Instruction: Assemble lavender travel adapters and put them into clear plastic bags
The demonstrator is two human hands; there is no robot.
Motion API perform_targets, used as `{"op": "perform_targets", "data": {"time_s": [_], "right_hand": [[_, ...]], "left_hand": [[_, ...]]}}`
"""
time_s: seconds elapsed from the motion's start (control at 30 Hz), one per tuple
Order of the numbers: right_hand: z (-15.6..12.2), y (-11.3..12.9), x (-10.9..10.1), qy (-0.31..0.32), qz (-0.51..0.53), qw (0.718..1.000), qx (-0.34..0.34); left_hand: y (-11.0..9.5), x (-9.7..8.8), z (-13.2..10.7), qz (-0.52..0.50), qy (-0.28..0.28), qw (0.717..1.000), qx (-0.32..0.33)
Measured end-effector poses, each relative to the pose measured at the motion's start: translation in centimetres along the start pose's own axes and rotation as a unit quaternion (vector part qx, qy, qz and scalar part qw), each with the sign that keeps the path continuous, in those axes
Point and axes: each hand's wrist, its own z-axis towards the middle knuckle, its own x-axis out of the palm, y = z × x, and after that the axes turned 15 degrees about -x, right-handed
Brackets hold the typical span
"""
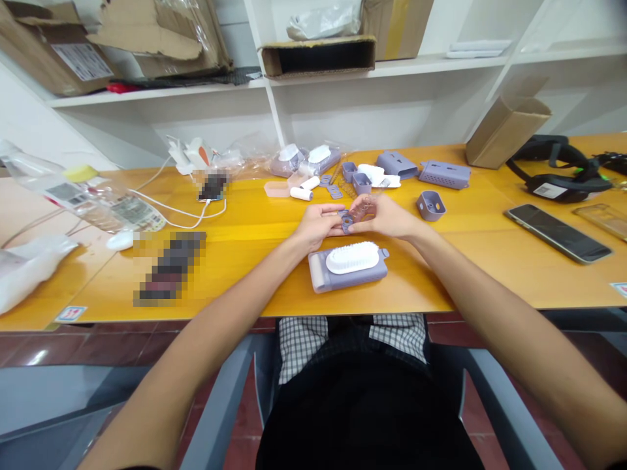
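My left hand (321, 223) and my right hand (385, 215) meet above the yellow table (255, 228), fingers pinched together on a small purple plastic part (347, 222). My right hand also seems to hold a small clear bag (363, 206). Just in front of my hands lies a purple case with a white brush on top (349, 264). Behind my hands lie several more purple and white parts: small purple cups (356, 177), a perforated purple cover (445, 174), a purple holder (431, 205), white rollers (304, 189).
A phone (558, 233) and a black headset (558, 171) lie on the right, next to a cardboard box (504, 130). On the left are a plastic bottle (83, 196), a charging phone with white cable (211, 189) and a white bag (24, 271). Shelves with boxes stand behind.
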Motion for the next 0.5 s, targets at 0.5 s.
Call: {"op": "perform_targets", "data": {"time_s": [0.5], "right_hand": [[-0.5,-1.2,0.5,-0.045,-0.099,0.993,-0.052]], "left_hand": [[0.0,-0.5,0.1,-0.005,0.033,0.999,0.001]]}}
